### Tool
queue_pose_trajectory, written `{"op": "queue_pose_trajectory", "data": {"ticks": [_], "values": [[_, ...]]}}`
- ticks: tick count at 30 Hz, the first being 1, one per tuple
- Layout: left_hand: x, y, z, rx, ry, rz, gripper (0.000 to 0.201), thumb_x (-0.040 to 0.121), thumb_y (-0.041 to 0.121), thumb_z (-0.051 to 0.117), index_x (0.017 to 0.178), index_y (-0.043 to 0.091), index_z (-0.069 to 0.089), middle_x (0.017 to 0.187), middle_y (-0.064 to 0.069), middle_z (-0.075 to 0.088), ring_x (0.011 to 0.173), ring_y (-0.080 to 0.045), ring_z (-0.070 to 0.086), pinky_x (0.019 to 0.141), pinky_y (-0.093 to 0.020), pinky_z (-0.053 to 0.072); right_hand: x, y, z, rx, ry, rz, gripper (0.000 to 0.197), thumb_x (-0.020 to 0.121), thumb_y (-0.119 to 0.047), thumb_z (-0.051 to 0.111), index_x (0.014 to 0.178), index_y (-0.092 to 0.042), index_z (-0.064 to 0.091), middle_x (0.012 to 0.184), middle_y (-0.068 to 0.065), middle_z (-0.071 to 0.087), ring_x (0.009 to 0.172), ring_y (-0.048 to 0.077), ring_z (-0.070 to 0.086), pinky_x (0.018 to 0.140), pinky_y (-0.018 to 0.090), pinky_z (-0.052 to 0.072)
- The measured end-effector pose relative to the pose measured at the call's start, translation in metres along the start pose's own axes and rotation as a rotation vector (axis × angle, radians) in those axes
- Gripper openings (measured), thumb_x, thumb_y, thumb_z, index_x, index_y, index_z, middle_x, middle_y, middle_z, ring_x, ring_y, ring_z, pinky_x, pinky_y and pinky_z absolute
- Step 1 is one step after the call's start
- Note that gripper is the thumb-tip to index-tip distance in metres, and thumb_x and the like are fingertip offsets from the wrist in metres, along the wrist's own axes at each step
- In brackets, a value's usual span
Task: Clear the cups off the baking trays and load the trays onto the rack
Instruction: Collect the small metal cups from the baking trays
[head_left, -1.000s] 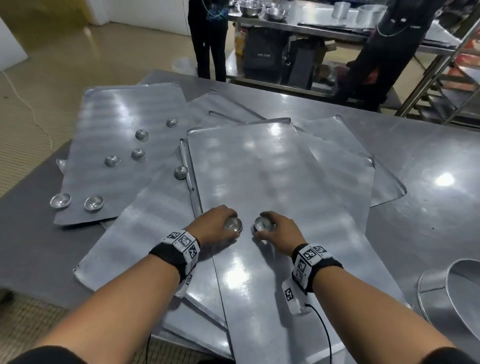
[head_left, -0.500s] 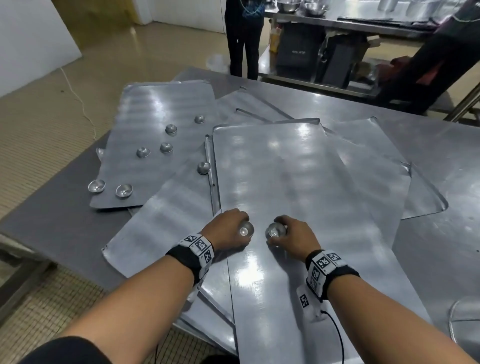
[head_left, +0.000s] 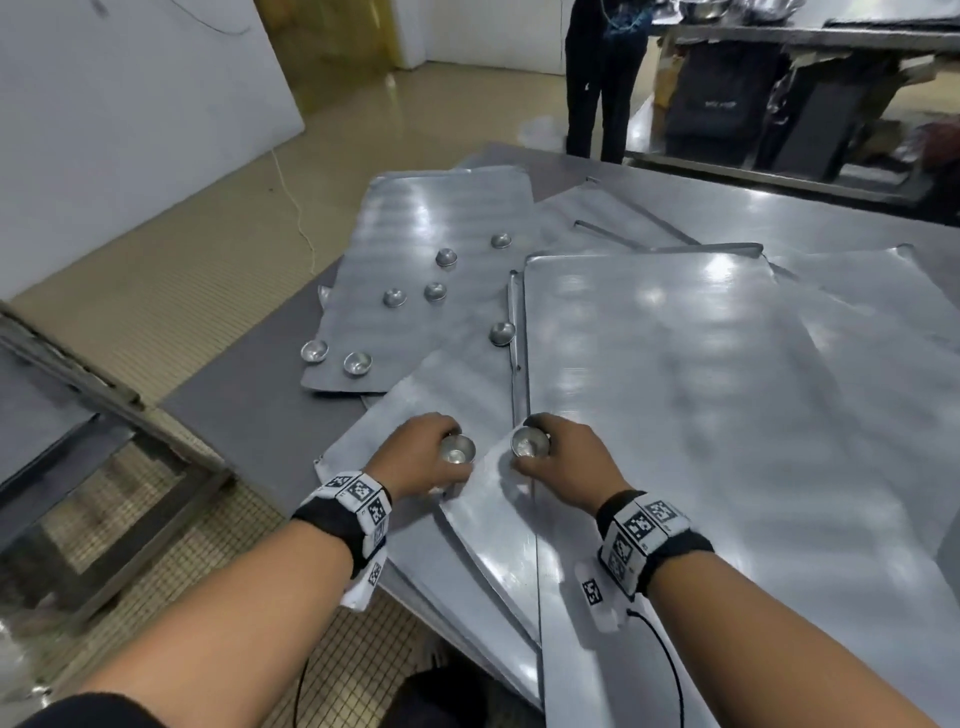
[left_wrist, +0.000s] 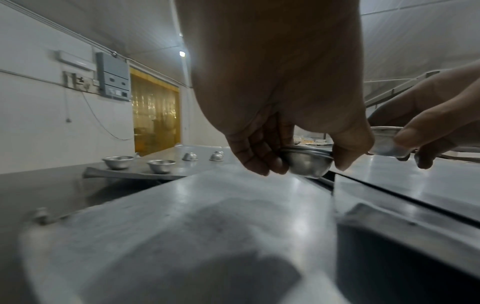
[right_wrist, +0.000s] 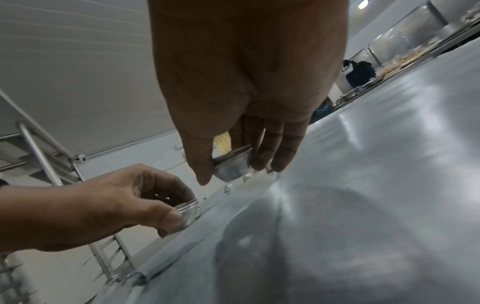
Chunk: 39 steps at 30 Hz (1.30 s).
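Your left hand (head_left: 421, 454) pinches one cup (head_left: 457, 449), your right hand (head_left: 563, 452) pinches another cup (head_left: 530, 442), both just above the overlapping trays (head_left: 675, 389). Seven cups sit on the left trays (head_left: 415, 218).

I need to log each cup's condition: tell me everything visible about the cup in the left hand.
The cup in the left hand is a small round bowl of dull silvery metal with a rolled rim and rounded base. It is held upright, mouth up and looking empty, pinched at the rim between thumb and curled fingers of the left hand, just above the overlapping baking trays.
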<state>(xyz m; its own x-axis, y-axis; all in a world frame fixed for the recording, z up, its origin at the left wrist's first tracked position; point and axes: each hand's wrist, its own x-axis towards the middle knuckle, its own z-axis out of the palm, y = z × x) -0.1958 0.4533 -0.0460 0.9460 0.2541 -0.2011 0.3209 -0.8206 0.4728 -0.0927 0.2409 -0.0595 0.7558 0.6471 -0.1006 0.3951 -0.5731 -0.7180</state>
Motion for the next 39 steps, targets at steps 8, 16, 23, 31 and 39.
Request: {"op": "queue_pose_trajectory", "data": {"ticks": [8,16,23,31,39], "values": [[0.000,-0.095,-0.036,-0.008,0.023,-0.001,0.032,0.068,0.042,0.074,0.092,0.024,0.064,0.094,0.008,0.064,0.088,-0.014,0.059,0.071,-0.027,0.040,0.041,-0.063,0.063,-0.077,-0.025,-0.002,0.044,0.082,-0.035,0.074,0.121,-0.019,0.063,0.114,0.001,0.069,0.104,0.023,0.063,0.078,0.028,0.044],[0.018,-0.160,-0.067,-0.009,-0.085,0.104,0.043,0.073,0.039,0.075,0.112,0.022,0.065,0.111,0.007,0.066,0.100,-0.017,0.061,0.084,-0.033,0.051,0.088,-0.110,0.117,-0.180,-0.038,0.137,0.048,0.080,-0.033,0.074,0.125,-0.018,0.062,0.117,0.005,0.069,0.105,0.025,0.063,0.078,0.027,0.043],[0.038,-0.167,-0.062,-0.023,-0.174,0.259,0.055,0.077,0.039,0.071,0.128,0.024,0.060,0.129,0.004,0.062,0.119,-0.018,0.058,0.097,-0.035,0.048,0.093,-0.102,0.126,-0.252,0.004,0.276,0.029,0.082,-0.031,0.064,0.109,-0.022,0.064,0.104,0.002,0.070,0.098,0.024,0.065,0.072,0.028,0.042],[0.066,-0.168,-0.068,-0.017,-0.258,0.307,0.076,0.068,0.061,0.080,0.133,0.028,0.058,0.124,0.010,0.061,0.112,-0.010,0.058,0.097,-0.031,0.047,0.101,-0.099,0.108,-0.211,-0.080,0.315,0.076,0.075,-0.052,0.078,0.139,-0.019,0.054,0.129,0.004,0.061,0.115,0.022,0.060,0.096,0.034,0.049],[0.107,-0.191,-0.099,0.025,0.004,0.094,0.058,0.087,0.052,0.067,0.138,0.027,0.053,0.138,0.005,0.047,0.116,-0.021,0.059,0.096,-0.035,0.048,0.156,-0.067,0.046,-0.274,0.214,0.328,0.044,0.089,-0.044,0.067,0.125,-0.019,0.065,0.125,0.006,0.066,0.107,0.025,0.064,0.093,0.039,0.052]]}}
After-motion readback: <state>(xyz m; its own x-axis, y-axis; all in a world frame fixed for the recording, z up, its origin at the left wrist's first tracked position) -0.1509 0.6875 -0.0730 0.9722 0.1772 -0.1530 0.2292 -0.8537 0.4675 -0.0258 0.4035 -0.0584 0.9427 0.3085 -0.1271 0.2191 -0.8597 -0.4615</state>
